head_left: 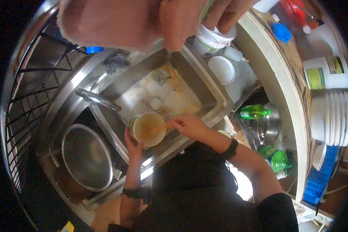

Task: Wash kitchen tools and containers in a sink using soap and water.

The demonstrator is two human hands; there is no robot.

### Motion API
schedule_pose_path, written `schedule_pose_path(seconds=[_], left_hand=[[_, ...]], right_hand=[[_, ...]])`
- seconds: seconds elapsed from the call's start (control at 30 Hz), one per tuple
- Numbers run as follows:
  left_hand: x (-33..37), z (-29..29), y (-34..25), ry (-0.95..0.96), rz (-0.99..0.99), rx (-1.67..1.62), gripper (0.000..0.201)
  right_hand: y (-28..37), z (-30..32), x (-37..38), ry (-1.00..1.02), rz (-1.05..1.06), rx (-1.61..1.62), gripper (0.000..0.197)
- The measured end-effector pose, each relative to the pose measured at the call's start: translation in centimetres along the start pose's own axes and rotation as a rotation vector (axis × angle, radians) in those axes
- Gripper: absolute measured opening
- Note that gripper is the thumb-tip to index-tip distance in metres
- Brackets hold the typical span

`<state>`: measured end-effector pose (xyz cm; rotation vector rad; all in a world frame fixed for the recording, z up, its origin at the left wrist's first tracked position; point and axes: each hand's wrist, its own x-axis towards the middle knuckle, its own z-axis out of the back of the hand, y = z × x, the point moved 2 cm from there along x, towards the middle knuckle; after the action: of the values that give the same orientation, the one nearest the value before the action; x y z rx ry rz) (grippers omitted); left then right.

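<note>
My left hand (pixel 133 144) grips a round white plastic tub (pixel 147 129) from below and holds it over the steel sink basin (pixel 162 91). The inside of the tub is smeared with brownish residue. My right hand (pixel 188 125) is closed on a small orange-yellow pad (pixel 168 125) pressed at the tub's right rim. The basin under the tub holds soapy, yellow-stained water around a round drain (pixel 155 103).
A blurred hand (pixel 135 19) close to the lens covers the top. A faucet (pixel 97 99) and a steel pot (pixel 87 156) are on the left beside a wire rack (pixel 34 89). On the right are a white lid (pixel 221 69), a green bottle (pixel 255 112), a steel bowl (pixel 271 123) and white buckets (pixel 328 72).
</note>
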<state>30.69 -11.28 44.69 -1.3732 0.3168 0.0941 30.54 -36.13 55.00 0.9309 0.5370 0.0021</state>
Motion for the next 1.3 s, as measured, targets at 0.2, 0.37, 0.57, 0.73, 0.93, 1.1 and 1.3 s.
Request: schedule_pose_path(seconds=[0.2,0.37,0.57,0.73,0.93,1.1,1.3], left_hand=[[-1.0,-0.7,-2.1,0.140,0.101,-0.502,0.093],[-1.6,-2.2,-5.0,0.163,0.003,-0.438,0.107],[-1.3,-1.9,-5.8,0.129,-0.042,-0.350,0.102],[-1.3,-2.0,-5.1,0.035,-0.144,-0.206,0.100],[-1.7,-3.4,-7.6,0.041,-0.094,-0.093,0.102],[-1.3,-3.7,-6.6,-0.021,-0.042,0.064,0.101],[-0.6,-2.6,-4.2,-0.057,0.082,-0.151,0.096]], right_hand=[[3.2,0.6,-2.3,-0.246,0.463,-0.190,0.016],[4.9,-1.5,-1.4,-0.167,0.370,-0.585,0.021],[4.8,-1.7,-0.8,-0.396,0.368,-0.637,0.021],[5.9,-1.0,0.1,-0.185,0.416,-0.533,0.026],[1.8,-5.2,3.8,-0.291,0.385,-0.432,0.037],[-2.8,-7.6,7.3,-0.101,0.443,-0.645,0.040],[0.9,-3.6,5.0,-0.162,-0.233,1.330,0.017]])
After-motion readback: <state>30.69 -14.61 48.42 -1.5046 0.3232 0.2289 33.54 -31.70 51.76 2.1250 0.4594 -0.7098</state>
